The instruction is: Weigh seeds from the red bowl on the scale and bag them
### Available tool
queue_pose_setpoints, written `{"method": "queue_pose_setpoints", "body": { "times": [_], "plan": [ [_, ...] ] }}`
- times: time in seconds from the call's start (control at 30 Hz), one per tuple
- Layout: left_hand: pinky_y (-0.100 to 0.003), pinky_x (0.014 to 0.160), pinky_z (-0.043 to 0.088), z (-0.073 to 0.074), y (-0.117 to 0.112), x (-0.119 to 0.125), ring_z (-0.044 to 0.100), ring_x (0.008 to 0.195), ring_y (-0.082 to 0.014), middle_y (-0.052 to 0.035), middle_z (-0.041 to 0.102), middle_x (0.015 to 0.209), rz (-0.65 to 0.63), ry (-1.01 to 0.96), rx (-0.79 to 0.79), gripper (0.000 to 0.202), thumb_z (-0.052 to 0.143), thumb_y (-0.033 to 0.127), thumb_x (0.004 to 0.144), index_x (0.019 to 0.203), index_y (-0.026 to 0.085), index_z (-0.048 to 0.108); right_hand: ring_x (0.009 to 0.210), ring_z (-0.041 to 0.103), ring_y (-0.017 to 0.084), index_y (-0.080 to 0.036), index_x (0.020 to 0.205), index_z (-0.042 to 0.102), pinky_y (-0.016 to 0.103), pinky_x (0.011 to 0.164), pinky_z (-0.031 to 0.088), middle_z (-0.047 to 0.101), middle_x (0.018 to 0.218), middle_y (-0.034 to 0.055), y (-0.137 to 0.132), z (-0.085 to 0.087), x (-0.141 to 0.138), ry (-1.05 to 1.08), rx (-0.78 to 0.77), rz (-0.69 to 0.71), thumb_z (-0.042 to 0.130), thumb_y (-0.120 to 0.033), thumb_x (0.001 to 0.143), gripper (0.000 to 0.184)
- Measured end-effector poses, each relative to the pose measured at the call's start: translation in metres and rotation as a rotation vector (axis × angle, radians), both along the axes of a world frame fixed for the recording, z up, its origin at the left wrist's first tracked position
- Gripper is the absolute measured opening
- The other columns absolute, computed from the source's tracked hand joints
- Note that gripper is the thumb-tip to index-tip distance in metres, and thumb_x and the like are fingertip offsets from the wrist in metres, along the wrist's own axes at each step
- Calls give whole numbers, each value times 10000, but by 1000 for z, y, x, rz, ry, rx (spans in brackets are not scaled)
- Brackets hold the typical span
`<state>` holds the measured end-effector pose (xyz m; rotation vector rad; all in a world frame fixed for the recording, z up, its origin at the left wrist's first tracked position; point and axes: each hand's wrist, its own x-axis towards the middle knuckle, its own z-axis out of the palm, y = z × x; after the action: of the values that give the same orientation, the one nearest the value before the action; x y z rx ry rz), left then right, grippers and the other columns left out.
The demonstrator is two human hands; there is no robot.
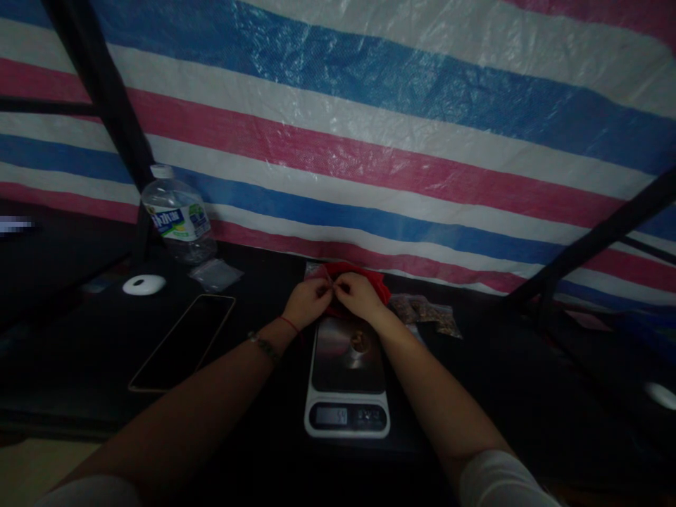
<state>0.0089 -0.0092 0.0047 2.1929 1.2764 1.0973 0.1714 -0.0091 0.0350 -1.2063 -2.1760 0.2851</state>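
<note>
Hands meet at the middle of the head view, just beyond the far end of a kitchen scale. The left hand point(308, 301) and the right hand point(359, 296) are nearly touching, their fingers curled in narrow and the tips pinched together on the near edge of a crumpled red cloth point(370, 276). In the dim light I cannot tell what else, if anything, sits between the fingertips. The cloth lies on the black tabletop point(79, 338), close under the striped wall and directly behind both hands. A thin red thread and a beaded bracelet ring the left wrist.

Near of the hands stands the flat digital scale with a dark glossy plate and white base point(347, 384), its display facing the person; a small brownish heap point(359, 343) rests on the plate. Right of the hands lie clear packets of brown bits point(430, 315). Left of the scale lies a dark smartphone with a pale rim point(182, 343), screen up. Farther left is a white round disc point(144, 284), then a small clear plastic bag point(215, 274) and a clear plastic water bottle with a white cap point(178, 222). A red, white and blue striped tarpaulin point(370, 141) fills the far side.
</note>
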Motion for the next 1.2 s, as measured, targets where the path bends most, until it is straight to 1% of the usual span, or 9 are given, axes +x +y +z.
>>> {"method": "queue_pose_setpoints", "body": {
  "times": [0.1, 0.3, 0.37, 0.53, 0.7, 0.8, 0.93, 1.1, 1.2],
  "plan": [
    [-233, 566, 389, 0, -1, 0, 557, 594, -123, -9, 631, 662, -5, -19, 23, 230, 488, 277, 828, 712, 169, 654, 674, 525, 143, -171, 670, 600, 254, 645, 379, 609, 710, 21, -1, 3, 1, -39, 27, -41, 556, -125, 738, 93],
    [-214, 545, 373, 4, -3, 0, 525, 572, -107, 9, 592, 612, 105, -107, 36, 273, 519, 354, 820, 654, 163, 622, 633, 493, 142, -187, 622, 542, 256, 617, 374, 560, 650, 4, 5, 2, 9, 26, 113, -184, 546, -143, 718, 105],
    [-216, 542, 371, 5, -4, 1, 519, 556, -105, 11, 588, 596, 118, -100, 38, 276, 531, 359, 814, 639, 164, 618, 662, 501, 154, -190, 667, 547, 264, 638, 400, 561, 686, 10, 5, 2, 8, 59, 141, -161, 542, -132, 713, 74],
    [-231, 573, 404, 5, -5, 3, 556, 594, -123, -8, 627, 637, 131, -56, 60, 232, 549, 329, 805, 657, 171, 632, 924, 557, 191, -192, 799, 619, 331, 845, 464, 599, 957, 70, 0, 1, 3, 73, 167, 58, 489, -75, 754, 181],
    [-245, 619, 432, 4, -5, 2, 597, 663, -145, -28, 663, 712, 117, -5, 95, 230, 525, 345, 840, 760, 182, 666, 1091, 545, 193, -201, 1004, 673, 347, 956, 454, 588, 1166, 89, -1, -1, 5, 22, 199, 90, 496, -100, 813, 279],
    [-257, 640, 444, 5, -5, 2, 611, 684, -157, -39, 681, 750, 94, 34, 103, 242, 503, 345, 858, 802, 185, 676, 1066, 567, 188, -196, 1037, 683, 340, 964, 453, 616, 1149, 90, -2, 0, 5, -16, 207, 75, 499, -116, 833, 286],
    [-276, 711, 463, 6, -5, 2, 626, 775, -175, -49, 693, 833, 63, 105, 170, 243, 475, 334, 879, 844, 190, 668, 1004, 595, 195, -210, 1002, 705, 357, 945, 455, 664, 1064, 78, -2, 7, 4, -74, 151, 17, 516, -100, 822, 284],
    [-323, 852, 472, 11, -7, 0, 618, 895, -190, -62, 686, 919, -69, 121, 290, 206, 467, 276, 877, 914, 192, 652, 932, 613, 192, -217, 964, 711, 344, 875, 471, 693, 976, 60, -2, 13, 6, -9, 114, 13, 520, -59, 795, 300],
    [-377, 952, 437, 16, -9, -4, 580, 1031, -218, -86, 658, 1061, -82, 80, 378, 254, 484, 222, 841, 1049, 181, 624, 877, 613, 187, -215, 916, 713, 327, 829, 471, 691, 925, 55, -3, 16, 6, 36, 133, -27, 530, -83, 805, 251]
  ]
}}
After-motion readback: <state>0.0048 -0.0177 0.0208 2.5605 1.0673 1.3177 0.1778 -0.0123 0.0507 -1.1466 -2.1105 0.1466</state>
